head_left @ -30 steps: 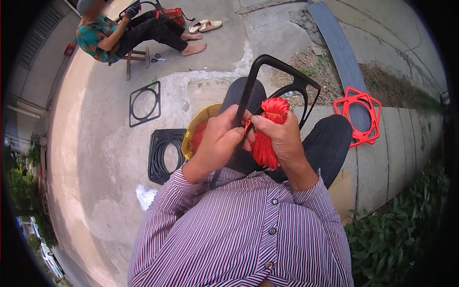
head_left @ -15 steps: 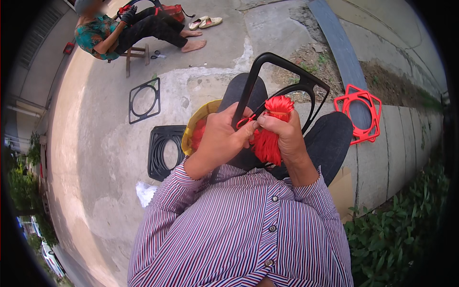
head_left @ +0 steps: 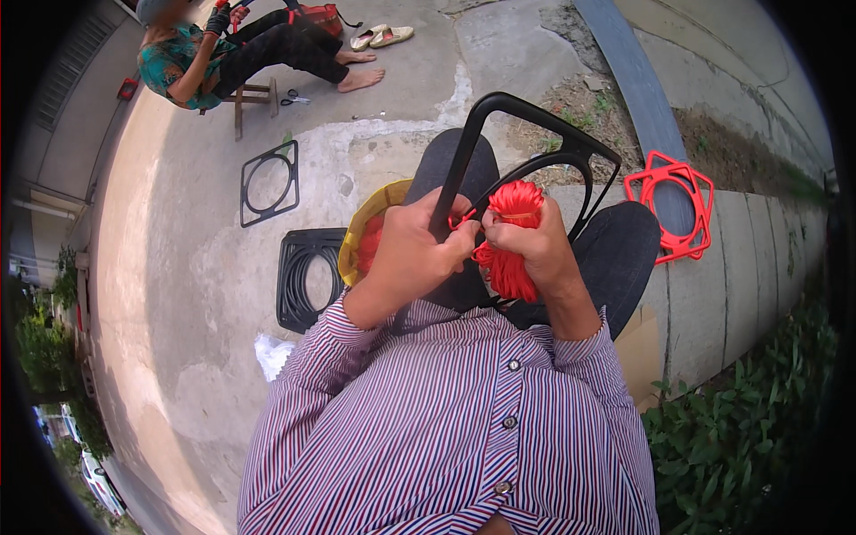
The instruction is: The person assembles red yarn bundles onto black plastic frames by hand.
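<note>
A black frame (head_left: 463, 153) with rounded corners and a curved inner part leans up over my lap. My left hand (head_left: 412, 250) grips its near-left bar, with a thin red cord between thumb and forefinger. In my right hand (head_left: 541, 248) is a bundle of bright red cord (head_left: 515, 200), tied near its top, its loops hanging below my fingers. Both thumbs point toward each other beside the bar, and the cord there is partly hidden by my fingers. Left of my lap, a yellow container (head_left: 353, 239) holds more red cord.
A stack of black frames (head_left: 287, 278) and a single black frame (head_left: 295, 174) lie on the concrete at left. Red frames (head_left: 707, 214) rest at right. Ahead, another person (head_left: 189, 71) sits on a wooden stool near scissors (head_left: 295, 96) and shoes (head_left: 385, 37). Plants (head_left: 731, 455) grow at lower right.
My right hand has shifted slightly right, and the hanging red cord now looks shorter and more bunched. The left hand keeps its grip on the frame. The other person's gloved hand has risen.
</note>
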`<action>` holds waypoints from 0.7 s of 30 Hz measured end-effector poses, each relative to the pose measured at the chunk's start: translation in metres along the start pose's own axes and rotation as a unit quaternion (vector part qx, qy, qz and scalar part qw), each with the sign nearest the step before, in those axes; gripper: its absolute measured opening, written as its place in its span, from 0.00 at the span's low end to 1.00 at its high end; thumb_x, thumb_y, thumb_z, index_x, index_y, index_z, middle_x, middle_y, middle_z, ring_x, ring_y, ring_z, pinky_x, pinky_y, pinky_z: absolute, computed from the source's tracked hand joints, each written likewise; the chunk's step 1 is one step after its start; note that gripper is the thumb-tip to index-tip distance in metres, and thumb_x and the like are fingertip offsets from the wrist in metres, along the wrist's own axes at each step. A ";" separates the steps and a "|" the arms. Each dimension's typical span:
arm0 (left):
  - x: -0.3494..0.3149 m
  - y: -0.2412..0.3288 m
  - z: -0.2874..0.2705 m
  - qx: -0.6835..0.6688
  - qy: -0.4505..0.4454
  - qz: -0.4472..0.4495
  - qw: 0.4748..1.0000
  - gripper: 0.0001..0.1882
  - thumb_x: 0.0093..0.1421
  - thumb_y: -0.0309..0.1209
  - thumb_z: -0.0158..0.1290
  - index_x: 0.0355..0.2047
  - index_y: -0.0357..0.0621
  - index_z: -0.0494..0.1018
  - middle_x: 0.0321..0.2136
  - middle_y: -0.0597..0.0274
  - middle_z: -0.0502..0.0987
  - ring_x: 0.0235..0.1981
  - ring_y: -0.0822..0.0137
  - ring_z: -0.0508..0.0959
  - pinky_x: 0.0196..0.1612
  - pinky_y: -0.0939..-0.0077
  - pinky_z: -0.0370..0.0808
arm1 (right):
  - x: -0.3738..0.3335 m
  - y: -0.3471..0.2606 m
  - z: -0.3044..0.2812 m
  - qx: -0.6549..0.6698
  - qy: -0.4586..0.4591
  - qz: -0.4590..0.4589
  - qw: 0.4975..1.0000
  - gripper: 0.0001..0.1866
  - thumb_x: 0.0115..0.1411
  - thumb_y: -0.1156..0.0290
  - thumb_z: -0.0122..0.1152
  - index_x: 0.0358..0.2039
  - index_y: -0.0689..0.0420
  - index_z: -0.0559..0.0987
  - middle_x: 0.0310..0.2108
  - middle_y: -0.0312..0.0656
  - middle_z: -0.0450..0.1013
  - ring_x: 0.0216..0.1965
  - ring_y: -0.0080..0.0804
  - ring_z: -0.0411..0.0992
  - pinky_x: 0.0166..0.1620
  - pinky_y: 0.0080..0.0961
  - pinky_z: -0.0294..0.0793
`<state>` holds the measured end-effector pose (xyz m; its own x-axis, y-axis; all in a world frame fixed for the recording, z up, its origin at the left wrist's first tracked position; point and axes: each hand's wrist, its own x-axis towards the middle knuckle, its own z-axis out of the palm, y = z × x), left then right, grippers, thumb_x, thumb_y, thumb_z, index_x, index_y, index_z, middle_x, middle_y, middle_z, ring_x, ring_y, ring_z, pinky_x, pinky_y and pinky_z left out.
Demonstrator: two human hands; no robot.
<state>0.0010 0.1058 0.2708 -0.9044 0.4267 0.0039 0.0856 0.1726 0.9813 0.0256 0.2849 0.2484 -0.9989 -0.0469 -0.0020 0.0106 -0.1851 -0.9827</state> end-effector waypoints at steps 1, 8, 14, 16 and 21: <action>0.000 0.000 0.000 0.000 0.001 0.000 1.000 0.07 0.59 0.23 0.55 0.36 0.32 0.72 0.21 0.63 0.76 0.19 0.77 0.76 0.20 0.84 0.73 | -0.001 0.001 0.000 0.014 0.000 0.004 1.000 0.06 0.48 0.74 0.62 0.26 0.62 0.76 0.23 0.34 0.74 0.26 0.18 0.71 0.32 0.19 0.70; 0.000 0.004 0.000 0.004 -0.007 -0.001 1.000 0.07 0.59 0.24 0.55 0.36 0.32 0.72 0.20 0.62 0.76 0.19 0.77 0.76 0.20 0.84 0.73 | -0.010 -0.001 -0.005 0.062 0.019 0.015 0.998 0.05 0.48 0.76 0.59 0.26 0.62 0.76 0.23 0.34 0.73 0.27 0.18 0.71 0.34 0.19 0.70; 0.001 0.002 0.003 -0.010 -0.009 0.011 1.000 0.08 0.59 0.24 0.54 0.37 0.31 0.72 0.19 0.62 0.76 0.18 0.76 0.76 0.20 0.84 0.72 | -0.012 0.007 -0.013 0.066 0.045 0.030 0.996 0.04 0.47 0.76 0.58 0.25 0.62 0.75 0.21 0.33 0.71 0.24 0.19 0.69 0.31 0.19 0.68; 0.001 0.002 0.002 -0.004 -0.005 0.009 1.000 0.08 0.59 0.24 0.54 0.37 0.31 0.72 0.19 0.62 0.76 0.18 0.76 0.76 0.20 0.84 0.72 | -0.013 0.008 -0.014 0.057 0.048 0.025 0.997 0.04 0.47 0.76 0.57 0.24 0.62 0.75 0.21 0.33 0.71 0.23 0.19 0.69 0.31 0.18 0.68; 0.000 0.004 0.002 -0.005 0.000 0.007 1.000 0.08 0.59 0.24 0.54 0.37 0.31 0.73 0.19 0.62 0.76 0.17 0.77 0.75 0.20 0.85 0.72 | -0.019 0.001 -0.014 0.092 0.052 0.028 0.994 0.04 0.47 0.76 0.57 0.24 0.62 0.75 0.20 0.34 0.71 0.22 0.19 0.69 0.30 0.18 0.68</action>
<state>0.0022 0.1082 0.2744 -0.9028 0.4297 0.0185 0.0948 0.1570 0.9830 0.0437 0.2993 0.2452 -0.9958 0.0384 -0.0837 0.0642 -0.3622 -0.9299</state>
